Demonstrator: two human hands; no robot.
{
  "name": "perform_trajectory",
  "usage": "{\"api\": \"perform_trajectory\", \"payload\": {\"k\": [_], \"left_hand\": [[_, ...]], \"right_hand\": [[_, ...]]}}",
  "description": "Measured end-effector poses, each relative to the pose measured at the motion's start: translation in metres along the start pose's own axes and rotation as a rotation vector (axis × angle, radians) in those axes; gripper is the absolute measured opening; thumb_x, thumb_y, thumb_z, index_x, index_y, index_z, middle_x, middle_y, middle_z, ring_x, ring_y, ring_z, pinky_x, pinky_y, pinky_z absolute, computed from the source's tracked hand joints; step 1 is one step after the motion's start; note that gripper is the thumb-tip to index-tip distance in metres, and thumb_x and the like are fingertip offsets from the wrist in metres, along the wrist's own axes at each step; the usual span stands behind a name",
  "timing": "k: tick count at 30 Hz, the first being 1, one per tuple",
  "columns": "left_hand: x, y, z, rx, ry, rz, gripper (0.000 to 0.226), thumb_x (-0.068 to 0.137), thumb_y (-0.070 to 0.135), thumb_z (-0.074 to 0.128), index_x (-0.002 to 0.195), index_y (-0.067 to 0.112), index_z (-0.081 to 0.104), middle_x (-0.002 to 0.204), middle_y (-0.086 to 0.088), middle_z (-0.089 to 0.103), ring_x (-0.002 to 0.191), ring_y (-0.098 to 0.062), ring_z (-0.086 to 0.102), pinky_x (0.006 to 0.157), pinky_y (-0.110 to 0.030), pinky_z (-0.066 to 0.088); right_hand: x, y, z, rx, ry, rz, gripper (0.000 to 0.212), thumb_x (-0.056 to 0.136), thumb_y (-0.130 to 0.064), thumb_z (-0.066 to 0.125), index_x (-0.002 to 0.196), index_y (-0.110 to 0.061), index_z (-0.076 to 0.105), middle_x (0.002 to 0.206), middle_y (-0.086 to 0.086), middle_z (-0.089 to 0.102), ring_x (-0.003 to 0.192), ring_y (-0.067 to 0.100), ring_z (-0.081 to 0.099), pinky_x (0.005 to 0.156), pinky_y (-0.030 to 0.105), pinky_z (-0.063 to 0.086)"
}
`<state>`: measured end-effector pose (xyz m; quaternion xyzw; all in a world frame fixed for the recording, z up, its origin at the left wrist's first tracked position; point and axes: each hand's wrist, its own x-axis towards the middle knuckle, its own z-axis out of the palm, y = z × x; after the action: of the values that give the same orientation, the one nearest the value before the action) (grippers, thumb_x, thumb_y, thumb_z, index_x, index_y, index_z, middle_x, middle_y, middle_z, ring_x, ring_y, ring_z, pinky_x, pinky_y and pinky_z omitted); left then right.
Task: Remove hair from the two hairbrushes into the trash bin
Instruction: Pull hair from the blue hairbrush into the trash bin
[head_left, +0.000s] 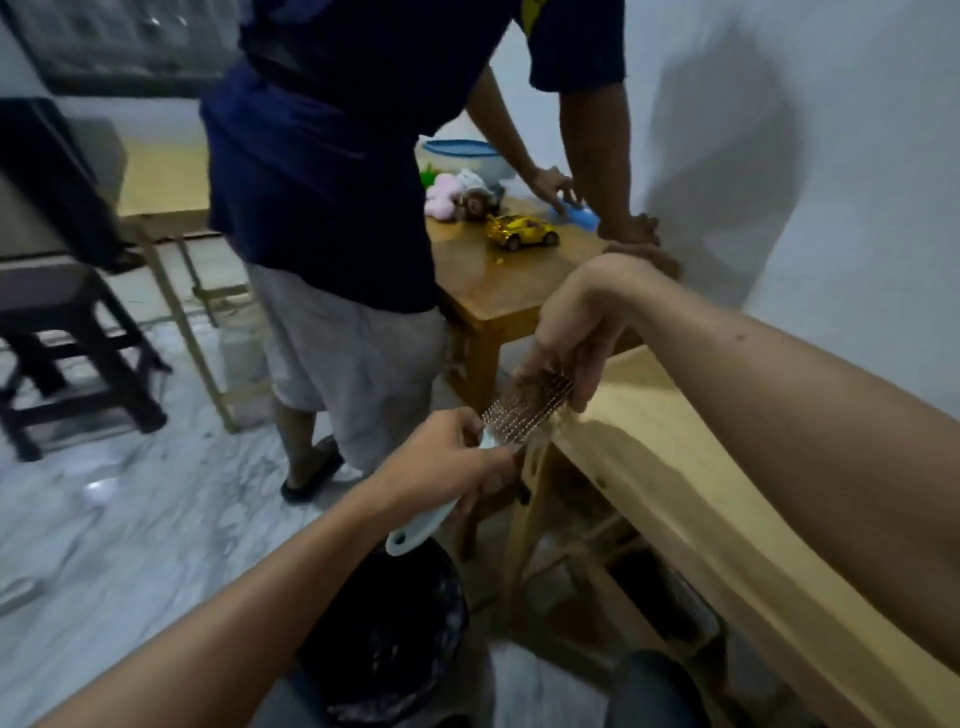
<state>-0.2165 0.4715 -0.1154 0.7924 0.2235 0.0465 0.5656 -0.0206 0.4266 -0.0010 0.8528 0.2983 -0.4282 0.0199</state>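
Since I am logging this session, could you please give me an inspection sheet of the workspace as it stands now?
Surface: marble-look floor; pale wooden bench on the right.
Job's things: hairbrush with brown hair in its bristles, held above the floor; black-lined trash bin below its handle. Second brush: nothing seen.
Clutter: yellow toy car, pink plush toy and blue-rimmed bowl on a small wooden table.
Hands: left hand grips the brush by its neck; right hand pinches the hair.
Cables: nothing seen.
Surroundings: a second person stands at the table; dark stool; white wall.
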Motion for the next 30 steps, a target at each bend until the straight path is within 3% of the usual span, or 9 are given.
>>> {"api": "perform_trajectory", "payload": {"k": [3,5,10,15,17,21,23,26,30], "left_hand": [[-0.024,-0.025,-0.010,-0.007,0.087,-0.041,0.016,0.085,0.013,0.069,0.093,0.005,0.057,0.056,-0.004,0.061,0.042,-0.018,0.052,0.044,-0.029,0.042],[-0.036,-0.041,-0.011,0.013,0.168,-0.066,0.019,0.085,0.015,0.070,0.094,0.004,0.057,0.058,-0.004,0.061,0.039,-0.016,0.051,0.046,-0.031,0.041],[-0.066,-0.069,0.000,-0.056,0.240,-0.150,0.045,0.080,0.052,0.074,0.090,0.009,0.062,0.061,0.000,0.060,0.048,-0.016,0.050,0.050,-0.031,0.040],[-0.079,-0.111,0.014,0.139,0.355,-0.227,0.063,0.070,0.079,0.064,0.085,0.017,0.064,0.064,0.000,0.063,0.053,-0.014,0.058,0.052,-0.033,0.045],[-0.081,-0.128,0.017,0.219,0.383,-0.234,0.066,0.067,0.082,0.061,0.080,0.018,0.061,0.065,-0.001,0.063,0.057,-0.015,0.061,0.055,-0.038,0.048],[-0.080,-0.152,0.021,0.333,0.401,-0.279,0.064,0.068,0.083,0.056,0.075,0.020,0.059,0.066,0.003,0.063,0.060,-0.014,0.062,0.056,-0.041,0.048],[-0.079,-0.161,0.023,0.364,0.430,-0.306,0.056,0.072,0.079,0.058,0.075,0.022,0.058,0.068,0.006,0.062,0.063,-0.011,0.061,0.053,-0.034,0.042],[-0.080,-0.169,0.027,0.402,0.465,-0.349,0.054,0.075,0.076,0.059,0.077,0.023,0.057,0.070,0.006,0.062,0.065,-0.012,0.060,0.055,-0.035,0.043],[-0.085,-0.179,0.029,0.458,0.525,-0.400,0.055,0.078,0.074,0.057,0.072,0.020,0.049,0.066,0.005,0.056,0.060,-0.013,0.055,0.053,-0.035,0.037]], "right_hand": [[0.007,-0.025,0.029,-0.043,0.011,-0.096,0.041,0.103,-0.036,0.060,0.115,0.003,0.060,0.110,0.025,0.074,0.091,0.033,0.079,0.093,0.041,0.061],[0.013,-0.034,0.050,-0.065,0.027,-0.153,0.035,0.104,-0.038,0.057,0.105,-0.003,0.058,0.111,0.023,0.073,0.089,0.032,0.080,0.095,0.043,0.061],[0.032,-0.030,0.101,-0.106,0.130,-0.256,0.039,0.100,-0.046,0.061,0.100,-0.007,0.057,0.104,0.019,0.077,0.084,0.027,0.080,0.084,0.040,0.065],[0.058,-0.012,0.149,-0.143,0.212,-0.364,0.052,0.099,-0.057,0.055,0.121,-0.012,0.066,0.093,0.006,0.076,0.072,0.017,0.076,0.056,0.027,0.056],[0.071,-0.004,0.164,-0.095,0.238,-0.432,0.054,0.097,-0.063,0.053,0.125,-0.020,0.067,0.101,0.001,0.076,0.083,0.018,0.076,0.066,0.029,0.055],[0.094,0.008,0.190,0.067,0.181,-0.595,0.045,0.090,-0.062,0.064,0.131,-0.044,0.065,0.130,-0.006,0.067,0.117,0.016,0.064,0.103,0.041,0.052],[0.103,0.009,0.200,0.058,0.146,-0.650,0.041,0.086,-0.057,0.073,0.126,-0.046,0.069,0.128,-0.008,0.069,0.117,0.011,0.064,0.101,0.034,0.052],[0.115,0.003,0.209,0.038,0.225,-0.733,0.021,0.087,-0.035,0.080,0.108,-0.033,0.081,0.107,-0.012,0.076,0.100,0.001,0.067,0.080,0.017,0.047],[0.132,-0.009,0.219,0.062,0.281,-0.790,0.008,0.088,-0.030,0.081,0.095,-0.031,0.084,0.089,-0.014,0.078,0.090,-0.001,0.069,0.084,0.022,0.053]]}}
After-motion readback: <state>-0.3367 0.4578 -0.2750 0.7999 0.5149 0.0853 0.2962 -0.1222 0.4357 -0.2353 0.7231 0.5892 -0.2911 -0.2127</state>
